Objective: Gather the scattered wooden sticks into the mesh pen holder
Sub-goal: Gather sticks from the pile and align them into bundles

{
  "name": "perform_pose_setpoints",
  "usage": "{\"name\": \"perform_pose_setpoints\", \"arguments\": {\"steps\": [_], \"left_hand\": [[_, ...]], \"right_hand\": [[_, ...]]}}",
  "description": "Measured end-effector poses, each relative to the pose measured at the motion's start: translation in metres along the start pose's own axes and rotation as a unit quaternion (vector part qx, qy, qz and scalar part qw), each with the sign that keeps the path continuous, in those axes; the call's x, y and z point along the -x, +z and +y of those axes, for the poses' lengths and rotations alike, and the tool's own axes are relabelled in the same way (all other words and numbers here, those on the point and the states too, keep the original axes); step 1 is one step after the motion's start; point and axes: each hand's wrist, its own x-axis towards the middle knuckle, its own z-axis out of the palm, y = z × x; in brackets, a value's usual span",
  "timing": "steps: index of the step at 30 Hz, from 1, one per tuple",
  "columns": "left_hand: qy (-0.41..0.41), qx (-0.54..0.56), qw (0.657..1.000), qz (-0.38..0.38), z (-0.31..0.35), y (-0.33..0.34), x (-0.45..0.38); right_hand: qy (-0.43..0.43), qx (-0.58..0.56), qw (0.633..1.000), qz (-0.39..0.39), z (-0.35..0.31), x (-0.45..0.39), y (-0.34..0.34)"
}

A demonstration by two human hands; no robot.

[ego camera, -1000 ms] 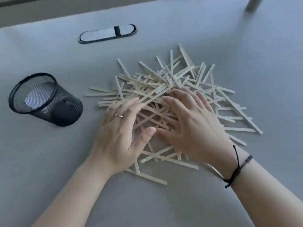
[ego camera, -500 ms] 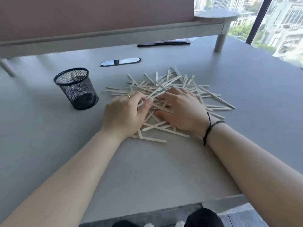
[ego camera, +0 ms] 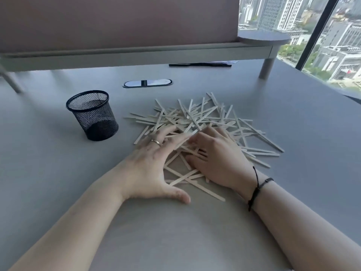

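Note:
A loose pile of pale wooden sticks [ego camera: 207, 119] lies spread on the grey table [ego camera: 175, 231]. A black mesh pen holder [ego camera: 93, 115] stands upright and empty to the left of the pile. My left hand [ego camera: 150, 167], with a ring on it, lies flat on the pile's near left edge, fingers spread and thumb stretched out on the table. My right hand [ego camera: 218, 159], with a black cord at the wrist, rests palm down on the sticks beside it. The fingertips of both hands meet over the sticks. Neither hand has lifted any stick.
A cable slot [ego camera: 147, 83] is set into the table behind the pile. A black pen [ego camera: 199, 65] lies farther back under a raised shelf [ego camera: 136, 55], whose leg [ego camera: 266, 68] stands at the right. A window fills the right side.
The camera has tilted up and back, so more of the table and the window shows. My left hand has flattened and its thumb has spread out. Both hands stay on the pile.

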Motion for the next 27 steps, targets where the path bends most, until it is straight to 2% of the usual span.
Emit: {"name": "perform_pose_setpoints", "arguments": {"steps": [4,6,12,21,25,27], "left_hand": [[-0.071,0.011,0.997,0.025,-0.004,0.004,-0.002],[-0.079,0.017,0.996,0.043,-0.005,0.006,-0.004],[-0.028,0.033,0.993,0.11,-0.016,0.009,-0.006],[0.027,-0.019,0.986,0.165,-0.017,0.011,-0.009],[0.064,-0.03,0.981,0.178,-0.021,0.013,-0.017],[0.079,-0.041,0.979,0.183,-0.025,0.014,-0.024]], "right_hand": [[-0.015,-0.013,0.999,-0.036,-0.007,0.002,0.0],[-0.02,-0.024,0.999,-0.036,-0.008,0.002,0.0],[-0.017,-0.091,0.995,-0.024,-0.012,0.003,-0.007],[-0.016,-0.14,0.99,0.007,-0.012,0.003,-0.008],[-0.053,-0.127,0.99,-0.021,-0.006,-0.015,-0.018],[-0.073,-0.097,0.99,-0.065,0.004,-0.032,-0.026]]}}
